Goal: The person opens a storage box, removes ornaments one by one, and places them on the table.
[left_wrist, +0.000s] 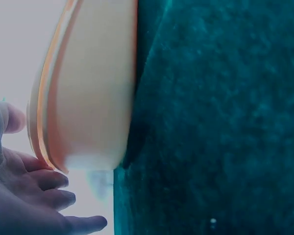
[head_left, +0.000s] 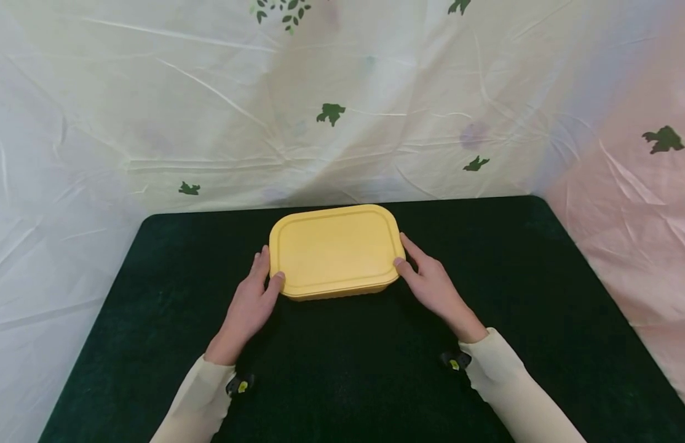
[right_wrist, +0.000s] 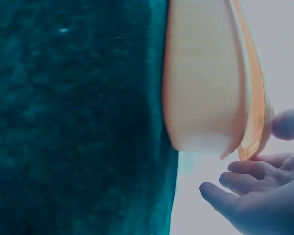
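A yellow rectangular box [left_wrist: 95, 93] with rounded corners stands on the dark green table. Its yellow lid [head_left: 337, 249] covers the top. In the head view my left hand [head_left: 251, 304] holds the lid's left end, thumb on the near corner and fingers along the side. At the opposite end my right hand [head_left: 433, 286] pinches the lid's edge, with the thumb on top. The right wrist view shows a narrow gap between the lid [right_wrist: 257, 112] and the box rim on that side. On the left the lid sits close against the box. What the box contains is hidden.
The dark green table [head_left: 342, 375] has rounded far corners. Pale cloth [head_left: 221, 123] with green leaf shapes hangs behind it, and a pinkish cloth [head_left: 625, 234] hangs at the right. Small dark devices with yellow marks sit at both wrists.
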`<state>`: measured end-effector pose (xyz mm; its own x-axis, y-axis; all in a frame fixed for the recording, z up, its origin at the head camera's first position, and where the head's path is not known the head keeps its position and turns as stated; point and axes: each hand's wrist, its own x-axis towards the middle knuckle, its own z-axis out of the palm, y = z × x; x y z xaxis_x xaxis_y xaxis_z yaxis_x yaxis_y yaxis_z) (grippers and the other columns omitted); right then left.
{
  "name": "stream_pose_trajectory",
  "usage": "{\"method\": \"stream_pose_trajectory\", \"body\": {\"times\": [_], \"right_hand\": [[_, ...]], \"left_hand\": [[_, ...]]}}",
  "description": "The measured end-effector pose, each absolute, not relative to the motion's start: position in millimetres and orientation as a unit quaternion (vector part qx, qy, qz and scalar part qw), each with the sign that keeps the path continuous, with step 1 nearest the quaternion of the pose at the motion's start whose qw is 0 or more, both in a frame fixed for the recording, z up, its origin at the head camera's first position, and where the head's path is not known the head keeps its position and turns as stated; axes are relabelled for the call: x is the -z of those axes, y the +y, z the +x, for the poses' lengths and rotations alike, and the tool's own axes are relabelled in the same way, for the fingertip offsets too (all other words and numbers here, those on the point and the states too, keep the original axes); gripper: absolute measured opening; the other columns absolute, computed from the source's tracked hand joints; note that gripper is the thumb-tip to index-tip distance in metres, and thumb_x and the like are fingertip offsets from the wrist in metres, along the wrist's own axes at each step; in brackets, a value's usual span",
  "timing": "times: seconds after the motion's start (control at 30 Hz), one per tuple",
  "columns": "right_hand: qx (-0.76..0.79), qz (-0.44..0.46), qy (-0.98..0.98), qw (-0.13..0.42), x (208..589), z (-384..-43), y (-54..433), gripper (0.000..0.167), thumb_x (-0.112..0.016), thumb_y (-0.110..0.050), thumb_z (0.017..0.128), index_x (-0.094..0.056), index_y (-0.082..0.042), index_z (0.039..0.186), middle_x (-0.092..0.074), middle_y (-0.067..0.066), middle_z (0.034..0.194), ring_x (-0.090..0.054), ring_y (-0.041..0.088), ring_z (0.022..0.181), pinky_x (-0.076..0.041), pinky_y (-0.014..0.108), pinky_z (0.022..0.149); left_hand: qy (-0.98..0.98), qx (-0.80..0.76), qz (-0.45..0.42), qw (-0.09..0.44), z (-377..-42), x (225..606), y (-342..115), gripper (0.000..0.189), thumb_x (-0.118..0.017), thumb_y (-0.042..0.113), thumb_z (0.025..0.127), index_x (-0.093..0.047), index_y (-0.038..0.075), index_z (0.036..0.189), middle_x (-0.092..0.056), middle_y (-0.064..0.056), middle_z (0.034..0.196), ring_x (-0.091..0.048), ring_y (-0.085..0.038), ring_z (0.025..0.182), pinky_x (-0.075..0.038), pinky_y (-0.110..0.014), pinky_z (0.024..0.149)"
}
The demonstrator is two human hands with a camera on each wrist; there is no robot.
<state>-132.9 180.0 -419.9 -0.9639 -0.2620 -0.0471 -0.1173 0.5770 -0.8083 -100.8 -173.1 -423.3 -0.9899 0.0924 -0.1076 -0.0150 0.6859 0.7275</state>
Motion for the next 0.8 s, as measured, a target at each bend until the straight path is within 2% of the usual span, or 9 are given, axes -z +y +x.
{"method": "stream_pose_trajectory", "body": {"times": [0.27, 0.43, 0.63, 0.73, 0.8], "right_hand": [[0.445, -0.104, 0.887, 0.059, 408, -129, 186, 0.066, -0.043, -0.041, 0.111, -0.020, -0.012, 0.166, -0.022, 0.005, 0.171, -0.027, 0.026, 0.154, -0.030, 0.055, 0.121], [0.452, -0.088, 0.887, 0.037, 403, -125, 192, 0.066, -0.044, -0.041, 0.111, -0.023, -0.012, 0.166, -0.028, 0.005, 0.169, -0.038, 0.027, 0.149, -0.039, 0.054, 0.116], [0.471, -0.078, 0.879, 0.017, 398, -122, 204, 0.063, -0.047, -0.034, 0.111, -0.026, -0.006, 0.164, -0.043, 0.013, 0.161, -0.056, 0.026, 0.135, -0.049, 0.050, 0.107], [0.472, -0.071, 0.879, 0.012, 395, -120, 211, 0.061, -0.048, -0.032, 0.111, -0.029, -0.006, 0.163, -0.044, 0.013, 0.160, -0.058, 0.026, 0.132, -0.050, 0.045, 0.106], [0.468, -0.068, 0.881, 0.010, 394, -118, 216, 0.061, -0.048, -0.032, 0.111, -0.030, -0.006, 0.163, -0.043, 0.013, 0.161, -0.058, 0.025, 0.132, -0.051, 0.038, 0.105]], "left_hand": [[0.917, -0.396, 0.033, 0.048, -99, 414, -165, 0.070, -0.037, 0.042, 0.111, -0.006, 0.011, 0.167, -0.008, -0.008, 0.173, -0.008, -0.027, 0.159, -0.016, -0.054, 0.126], [0.912, -0.406, 0.046, 0.036, -98, 409, -155, 0.069, -0.038, 0.039, 0.111, -0.007, 0.013, 0.167, -0.010, -0.007, 0.173, -0.009, -0.026, 0.159, -0.016, -0.052, 0.126], [0.911, -0.407, 0.066, 0.017, -95, 401, -139, 0.069, -0.039, 0.038, 0.111, -0.009, 0.012, 0.167, -0.012, -0.006, 0.173, -0.010, -0.025, 0.159, -0.017, -0.054, 0.126], [0.917, -0.393, 0.072, 0.006, -94, 398, -129, 0.069, -0.040, 0.038, 0.110, -0.013, 0.009, 0.167, -0.015, -0.007, 0.172, -0.008, -0.025, 0.159, -0.010, -0.061, 0.125], [0.925, -0.372, 0.076, -0.004, -93, 397, -123, 0.070, -0.041, 0.038, 0.110, -0.015, 0.006, 0.166, -0.017, -0.009, 0.171, -0.007, -0.025, 0.159, -0.004, -0.066, 0.124]]}}
